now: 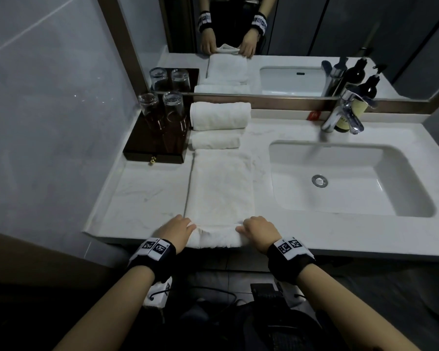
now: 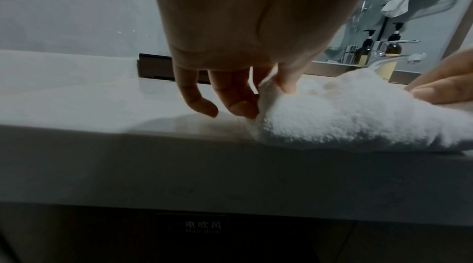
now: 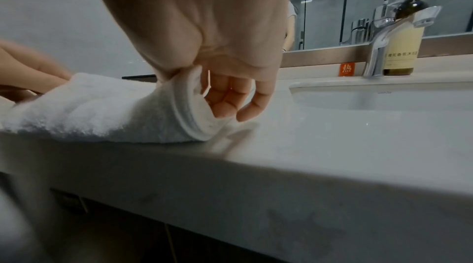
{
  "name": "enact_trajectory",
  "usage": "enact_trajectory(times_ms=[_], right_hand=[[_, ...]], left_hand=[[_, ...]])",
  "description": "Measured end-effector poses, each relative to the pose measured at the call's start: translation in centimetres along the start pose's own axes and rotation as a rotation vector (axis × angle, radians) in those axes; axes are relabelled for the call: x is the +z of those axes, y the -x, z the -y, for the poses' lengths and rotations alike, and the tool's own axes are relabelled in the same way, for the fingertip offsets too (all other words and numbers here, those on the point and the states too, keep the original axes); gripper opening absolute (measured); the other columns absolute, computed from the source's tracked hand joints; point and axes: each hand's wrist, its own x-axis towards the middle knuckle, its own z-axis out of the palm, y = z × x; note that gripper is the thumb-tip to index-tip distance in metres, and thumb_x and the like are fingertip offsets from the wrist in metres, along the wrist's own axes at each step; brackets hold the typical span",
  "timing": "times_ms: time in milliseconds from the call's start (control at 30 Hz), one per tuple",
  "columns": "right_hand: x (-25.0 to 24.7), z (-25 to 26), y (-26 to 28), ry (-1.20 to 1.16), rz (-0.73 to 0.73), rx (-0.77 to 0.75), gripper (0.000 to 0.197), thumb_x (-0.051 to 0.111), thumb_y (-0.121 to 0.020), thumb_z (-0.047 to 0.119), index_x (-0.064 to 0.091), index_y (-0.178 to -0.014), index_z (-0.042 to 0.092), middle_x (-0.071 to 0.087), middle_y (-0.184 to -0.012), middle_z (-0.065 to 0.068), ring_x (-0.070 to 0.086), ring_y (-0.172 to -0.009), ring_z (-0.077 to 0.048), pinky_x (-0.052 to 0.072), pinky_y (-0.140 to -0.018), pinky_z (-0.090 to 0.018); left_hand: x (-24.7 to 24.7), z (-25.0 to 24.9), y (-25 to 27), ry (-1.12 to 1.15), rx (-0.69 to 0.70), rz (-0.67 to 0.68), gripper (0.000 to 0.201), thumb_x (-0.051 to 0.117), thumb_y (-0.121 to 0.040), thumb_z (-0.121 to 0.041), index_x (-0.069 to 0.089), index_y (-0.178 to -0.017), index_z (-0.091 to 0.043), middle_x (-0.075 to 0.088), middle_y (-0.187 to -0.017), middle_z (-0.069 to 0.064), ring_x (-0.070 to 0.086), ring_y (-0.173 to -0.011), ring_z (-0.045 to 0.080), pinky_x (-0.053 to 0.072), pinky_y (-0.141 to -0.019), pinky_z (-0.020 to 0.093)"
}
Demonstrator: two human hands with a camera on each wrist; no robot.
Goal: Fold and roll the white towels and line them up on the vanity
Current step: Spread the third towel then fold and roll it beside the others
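Note:
A white towel [image 1: 221,188] lies folded into a long strip on the vanity top [image 1: 142,198], left of the sink. Its near end is turned over into a small roll [image 1: 214,236] at the counter's front edge. My left hand [image 1: 179,228] pinches the roll's left end [image 2: 268,103] between thumb and fingers. My right hand [image 1: 257,230] pinches the right end [image 3: 189,105], fingers curled inside the fold. Two finished rolled towels lie beyond the strip: a large one [image 1: 219,115] by the mirror and a smaller one [image 1: 215,141] in front of it.
A dark wooden tray [image 1: 152,150] with upturned glasses [image 1: 173,107] stands at the back left. The sink basin [image 1: 345,178] fills the right side, with a chrome faucet [image 1: 345,112] and pump bottles [image 3: 401,45] behind it. A mirror runs along the back wall.

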Motion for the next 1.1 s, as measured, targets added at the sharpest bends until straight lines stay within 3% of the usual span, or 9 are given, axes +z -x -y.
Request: enact_trajectory(times_ms=[133, 267, 333, 467, 567, 700, 833, 967, 1100], right_hand=[[0.0, 0.0, -1.0, -0.077, -0.029, 0.078, 0.031, 0.049, -0.094, 0.038, 0.053, -0.111, 0.012, 0.065, -0.11, -0.014, 0.059, -0.103, -0.032, 0.044, -0.082, -0.036], [0.1, -0.1, -1.5, -0.07, -0.046, 0.084, 0.029, 0.055, -0.091, 0.038, 0.052, -0.105, 0.013, 0.065, -0.106, -0.013, 0.06, -0.097, -0.032, 0.042, -0.073, -0.033], [0.2, -0.2, -1.8, -0.063, -0.052, 0.081, 0.028, 0.055, -0.09, 0.039, 0.052, -0.103, 0.015, 0.066, -0.105, -0.012, 0.06, -0.096, -0.031, 0.039, -0.069, -0.031], [0.0, -0.1, -1.9, -0.034, -0.063, 0.066, 0.029, 0.058, -0.088, 0.04, 0.054, -0.103, 0.016, 0.065, -0.106, -0.008, 0.059, -0.099, -0.029, 0.041, -0.072, -0.032], [-0.9, 0.7, -1.2, 0.131, -0.292, -0.074, 0.029, 0.068, -0.08, 0.032, 0.057, -0.101, 0.015, 0.06, -0.104, -0.005, 0.056, -0.099, -0.026, 0.042, -0.078, -0.032], [-0.7, 2.6, 0.8, 0.421, -0.515, -0.39, 0.001, 0.065, -0.065, 0.022, 0.065, -0.066, 0.022, 0.061, -0.068, 0.005, 0.061, -0.064, -0.017, 0.04, -0.063, -0.026], [1.3, 2.4, 2.1, 0.403, -0.434, -0.43, 0.028, 0.072, -0.06, 0.035, 0.071, -0.084, 0.022, 0.067, -0.081, 0.009, 0.064, -0.072, -0.014, 0.042, -0.08, -0.028], [1.0, 2.0, 1.9, 0.339, -0.524, -0.471, 0.02, 0.065, -0.069, 0.016, 0.074, -0.086, 0.019, 0.072, -0.082, 0.006, 0.067, -0.069, -0.013, 0.054, -0.077, -0.021], [0.0, 2.3, 1.1, 0.194, -0.467, -0.452, 0.034, 0.087, -0.045, 0.013, 0.072, -0.075, 0.015, 0.07, -0.064, 0.005, 0.065, -0.057, -0.015, 0.054, -0.067, -0.018]], left_hand=[[-0.3, -0.7, 0.1, 0.068, -0.077, -0.122, 0.026, 0.044, -0.096, -0.029, 0.051, -0.118, -0.018, 0.051, -0.121, 0.005, 0.052, -0.11, 0.024, 0.043, -0.09, 0.038], [-0.8, -2.2, 0.6, 0.031, 0.249, -0.317, 0.044, 0.049, -0.083, -0.002, 0.055, -0.118, -0.026, 0.051, -0.12, -0.006, 0.046, -0.114, 0.015, 0.031, -0.095, 0.028], [-0.7, -2.9, 1.0, -0.028, 0.343, -0.265, 0.036, 0.048, -0.088, -0.016, 0.053, -0.121, -0.029, 0.052, -0.121, -0.01, 0.044, -0.118, 0.012, 0.026, -0.099, 0.028], [-0.4, -2.6, 0.5, -0.029, 0.18, -0.188, 0.03, 0.042, -0.095, -0.043, 0.054, -0.117, -0.028, 0.056, -0.116, -0.01, 0.045, -0.116, 0.012, 0.027, -0.097, 0.032], [-0.2, -2.8, -0.1, 0.012, 0.121, -0.208, 0.026, 0.045, -0.095, -0.041, 0.056, -0.11, -0.023, 0.058, -0.113, -0.006, 0.047, -0.112, 0.016, 0.033, -0.09, 0.031], [0.1, -3.2, -0.6, 0.122, 0.07, -0.291, 0.019, 0.057, -0.089, -0.036, 0.055, -0.101, -0.021, 0.057, -0.106, -0.006, 0.052, -0.103, 0.016, 0.035, -0.083, 0.027], [-0.1, -3.8, -0.8, 0.032, 0.116, -0.354, 0.009, 0.057, -0.087, -0.035, 0.06, -0.092, -0.029, 0.057, -0.098, -0.011, 0.05, -0.102, 0.012, 0.023, -0.085, 0.027], [0.1, -4.5, -0.2, -0.16, 0.333, -0.303, 0.017, 0.075, -0.071, -0.026, 0.066, -0.084, -0.026, 0.063, -0.083, -0.008, 0.062, -0.079, 0.012, 0.032, -0.078, 0.023], [0.7, -3.2, 0.6, -0.117, 0.363, -0.205, 0.04, 0.052, -0.086, -0.045, 0.054, -0.117, -0.019, 0.055, -0.112, -0.001, 0.054, -0.101, 0.02, 0.042, -0.088, 0.031]])
